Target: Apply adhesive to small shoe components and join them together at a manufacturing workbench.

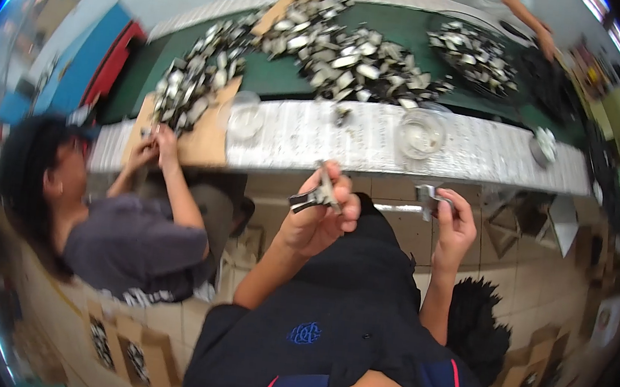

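Observation:
In front of my body, my left hand point(310, 227) is closed on a forked piece point(320, 195) with black and dull metallic parts. Its arms spread outward past the fingers. To the right, my right hand point(455, 228) pinches a small silver metal piece point(427, 198) between thumb and fingertips. Both hands are raised just short of the bench edge, apart from each other. Beyond them, a heap of silver and black metal pieces point(362, 59) lies on the green work surface point(280, 84).
A ledge wrapped in silvery plastic point(294, 128) carries two clear tubs point(420, 135) point(246, 119) and a small cup point(544, 148). At left, a co-worker point(135, 243) handles pieces over cardboard point(210, 138). Another person's arm point(528, 20) reaches in near a round tray point(475, 60). Cardboard boxes point(135, 349) stand on the floor.

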### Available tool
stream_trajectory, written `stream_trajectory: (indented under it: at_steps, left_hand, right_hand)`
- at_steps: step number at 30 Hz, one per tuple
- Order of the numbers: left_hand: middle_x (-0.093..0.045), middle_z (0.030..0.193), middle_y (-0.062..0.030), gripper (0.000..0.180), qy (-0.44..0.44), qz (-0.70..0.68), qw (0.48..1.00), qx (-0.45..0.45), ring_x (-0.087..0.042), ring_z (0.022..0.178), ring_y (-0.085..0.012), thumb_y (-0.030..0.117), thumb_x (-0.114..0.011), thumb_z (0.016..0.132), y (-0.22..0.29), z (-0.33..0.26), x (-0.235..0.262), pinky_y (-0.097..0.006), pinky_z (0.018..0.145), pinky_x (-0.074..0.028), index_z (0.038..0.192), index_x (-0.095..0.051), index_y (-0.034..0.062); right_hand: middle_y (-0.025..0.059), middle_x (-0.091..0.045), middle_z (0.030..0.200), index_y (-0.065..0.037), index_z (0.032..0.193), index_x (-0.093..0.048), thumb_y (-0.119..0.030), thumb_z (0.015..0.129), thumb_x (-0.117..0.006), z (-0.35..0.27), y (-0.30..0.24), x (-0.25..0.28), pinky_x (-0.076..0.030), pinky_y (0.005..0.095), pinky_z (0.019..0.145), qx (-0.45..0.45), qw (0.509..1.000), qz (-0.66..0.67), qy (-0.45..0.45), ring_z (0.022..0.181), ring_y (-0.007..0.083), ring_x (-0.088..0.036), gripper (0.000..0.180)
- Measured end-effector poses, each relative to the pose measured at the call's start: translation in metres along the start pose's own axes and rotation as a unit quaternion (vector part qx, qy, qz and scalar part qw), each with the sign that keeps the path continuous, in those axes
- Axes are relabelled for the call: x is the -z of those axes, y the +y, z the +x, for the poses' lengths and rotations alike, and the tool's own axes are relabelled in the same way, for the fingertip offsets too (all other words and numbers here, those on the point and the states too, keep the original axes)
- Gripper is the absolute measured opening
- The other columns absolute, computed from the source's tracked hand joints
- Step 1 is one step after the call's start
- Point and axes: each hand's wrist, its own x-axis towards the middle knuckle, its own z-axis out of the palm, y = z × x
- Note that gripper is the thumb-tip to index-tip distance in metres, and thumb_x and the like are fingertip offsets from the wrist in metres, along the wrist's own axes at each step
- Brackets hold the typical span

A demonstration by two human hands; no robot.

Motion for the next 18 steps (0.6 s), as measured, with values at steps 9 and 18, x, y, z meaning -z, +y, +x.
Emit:
stream_trajectory:
  at_steps: [9,18]
  left_hand:
    - [-0.063,0.114,-0.0122,0.027,0.310,0.430,0.846,-0.054,-0.065,0.103,-0.0226,0.017,-0.058,0.099,0.030,0.053,0.187,-0.035,0.088,-0.057,0.119,-0.052,-0.0009]
    - [-0.046,0.143,-0.0243,0.076,0.125,0.704,0.682,-0.153,-0.051,0.128,-0.0278,0.043,-0.057,0.097,0.020,0.342,0.132,-0.037,0.103,-0.042,0.145,-0.032,-0.0086]
  right_hand:
    - [0.0006,-0.065,0.089,0.001,0.108,-0.065,-0.007,0.092,-0.066,0.013,0.021,0.011,-0.049,0.0215,0.072,-0.061,0.994,0.083,0.021,0.080,0.0056,-0.059,0.017]
    - [0.0018,-0.066,0.095,0.002,0.106,-0.065,-0.006,0.093,-0.063,-0.024,0.012,0.053,-0.049,0.0211,0.076,-0.048,0.986,0.081,0.140,0.086,0.0063,-0.060,0.015]
